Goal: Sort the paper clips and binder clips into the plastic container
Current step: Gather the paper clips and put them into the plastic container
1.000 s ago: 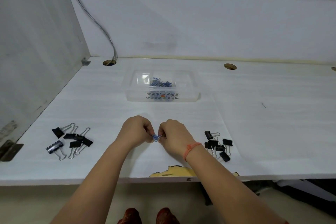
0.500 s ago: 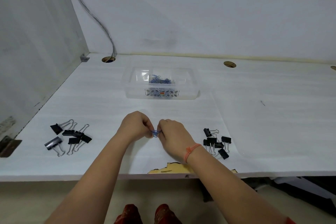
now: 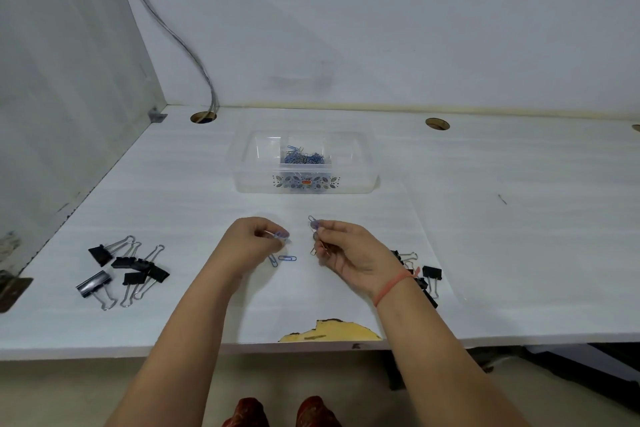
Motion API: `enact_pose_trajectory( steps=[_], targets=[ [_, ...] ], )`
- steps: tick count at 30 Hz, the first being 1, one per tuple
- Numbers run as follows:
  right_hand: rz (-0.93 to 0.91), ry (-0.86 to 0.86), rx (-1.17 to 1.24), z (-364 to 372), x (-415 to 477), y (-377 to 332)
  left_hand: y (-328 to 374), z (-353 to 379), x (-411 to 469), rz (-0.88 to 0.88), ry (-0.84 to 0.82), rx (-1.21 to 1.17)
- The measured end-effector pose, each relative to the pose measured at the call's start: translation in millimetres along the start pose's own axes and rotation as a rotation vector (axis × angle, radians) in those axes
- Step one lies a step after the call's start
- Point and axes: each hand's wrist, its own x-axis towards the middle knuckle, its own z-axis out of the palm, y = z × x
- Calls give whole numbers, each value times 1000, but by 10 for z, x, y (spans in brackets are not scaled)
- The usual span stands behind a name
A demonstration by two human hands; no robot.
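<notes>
At the far left of the white bench [image 3: 485, 253] lies a left pile of binder clips [image 3: 126, 270], black with wire handles, scattered and partly overlapping. Toward the middle, the left hand [image 3: 251, 248] hovers just above the bench with its fingers [image 3: 277, 230] curled and pinching a blue paper clip [image 3: 280, 236]. Just beside that hand, two loose paper clips [image 3: 287, 258] lie flat on the bench. Farther back stands the plastic container [image 3: 360, 180], clear with a flower print on its front wall; a heap of paper clips [image 3: 304, 159] fills its middle compartment. To the right of the loose clips, the right hand [image 3: 351, 250] is raised, thumb and fingers pinching a small bunch of paper clips [image 3: 313, 224], one sticking up and one hanging below. An orange wrist band [image 3: 394, 285] circles that arm. Behind the wrist sits the right pile of binder clips [image 3: 431, 276], partly hidden by it.
</notes>
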Motion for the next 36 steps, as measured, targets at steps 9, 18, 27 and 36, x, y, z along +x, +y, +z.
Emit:
enact_pose_trajectory(
  steps=[9,18,27,36],
  targets=[
    [138,-32,177,20,23,-89,76,27,-76,-373,-106,-772],
    [-93,246,-747,-2,90,-82,45,48,-26,-350,-43,-705],
    [-326,113,-1436,-53,96,-19,-123,-8,-37,-19,107,336],
    [-151,85,-1485,83,141,-22,-30,-49,41,-38,16,535]
  ],
)
